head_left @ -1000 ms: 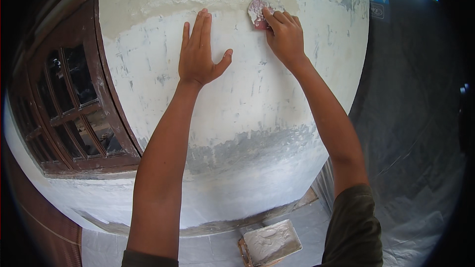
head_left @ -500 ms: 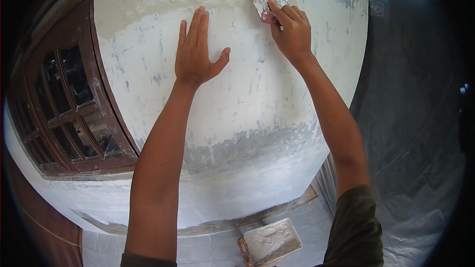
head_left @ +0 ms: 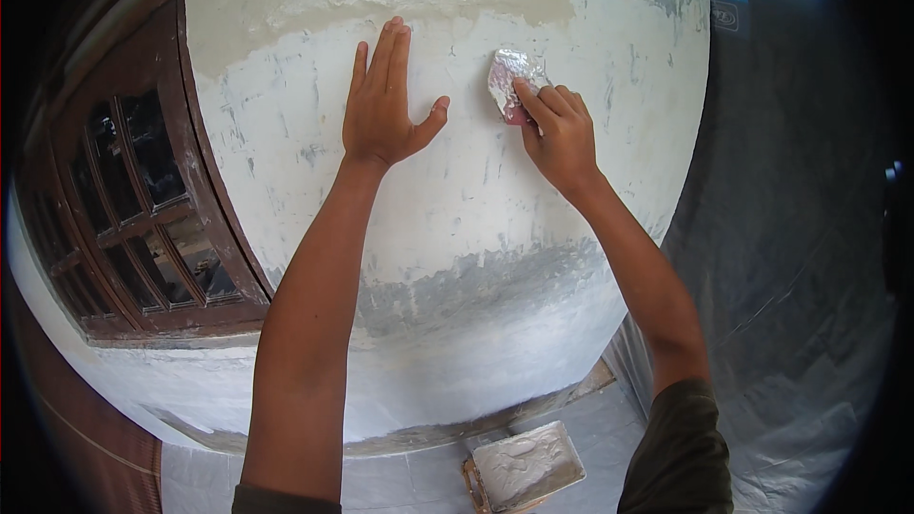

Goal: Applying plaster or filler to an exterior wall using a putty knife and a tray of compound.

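Observation:
My left hand (head_left: 386, 100) lies flat and open against a white plastered wall (head_left: 457, 228), fingers pointing up. My right hand (head_left: 560, 133) presses a small dusty sanding pad (head_left: 509, 84) against the same wall, just right of the left hand. The fingertips cover the pad's lower right part. The plaster is patchy, with a beige band on top and grey streaks lower down.
A dark brown wooden window (head_left: 133, 219) with glass panes borders the wall on the left. Grey plastic sheeting (head_left: 790, 257) hangs on the right. On the covered floor below lies a rectangular tray (head_left: 526, 464) of white filler.
My right hand has slid the pad down and to the left across the wall after first moving it up. My left hand stays flat on the plaster.

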A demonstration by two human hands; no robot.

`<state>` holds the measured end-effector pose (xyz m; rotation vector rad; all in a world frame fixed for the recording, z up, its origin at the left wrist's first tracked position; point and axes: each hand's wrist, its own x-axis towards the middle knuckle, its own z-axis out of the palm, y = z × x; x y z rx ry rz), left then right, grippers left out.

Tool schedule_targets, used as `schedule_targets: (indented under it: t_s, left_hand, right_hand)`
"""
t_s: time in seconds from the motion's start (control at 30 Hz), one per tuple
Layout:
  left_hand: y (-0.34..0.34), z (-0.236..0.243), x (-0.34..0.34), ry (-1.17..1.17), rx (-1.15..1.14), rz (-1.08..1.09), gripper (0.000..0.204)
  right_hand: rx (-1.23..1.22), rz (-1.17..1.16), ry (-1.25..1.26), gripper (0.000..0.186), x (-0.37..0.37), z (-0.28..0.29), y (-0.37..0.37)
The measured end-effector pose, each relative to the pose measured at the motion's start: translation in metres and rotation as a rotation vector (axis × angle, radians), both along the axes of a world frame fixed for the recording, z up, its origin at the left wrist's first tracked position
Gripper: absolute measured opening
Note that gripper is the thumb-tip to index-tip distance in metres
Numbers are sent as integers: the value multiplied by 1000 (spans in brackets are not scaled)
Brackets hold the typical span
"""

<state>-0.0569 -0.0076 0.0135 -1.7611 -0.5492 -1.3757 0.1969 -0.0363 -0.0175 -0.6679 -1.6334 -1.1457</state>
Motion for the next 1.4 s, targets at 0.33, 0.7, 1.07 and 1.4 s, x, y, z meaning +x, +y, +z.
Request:
schedule_targets:
  t_s: [0.33,0.7,1.07,1.4]
  left_hand:
    - [-4,2,2,12,3,-10,90]
    - [-3,0,0,-6,-12,-4,91]
    - [-3,1,0,-5,12,-10,90]
    - [-4,3,4,-3,-1,-15,89]
  right_hand:
    - [267,-25,74,41,12,112,12]
    - [-28,1,2,48,0,6,-5]
    - [-268,513,462,36,23,122,-9]
    - [193,-115,36,42,25,108,27]
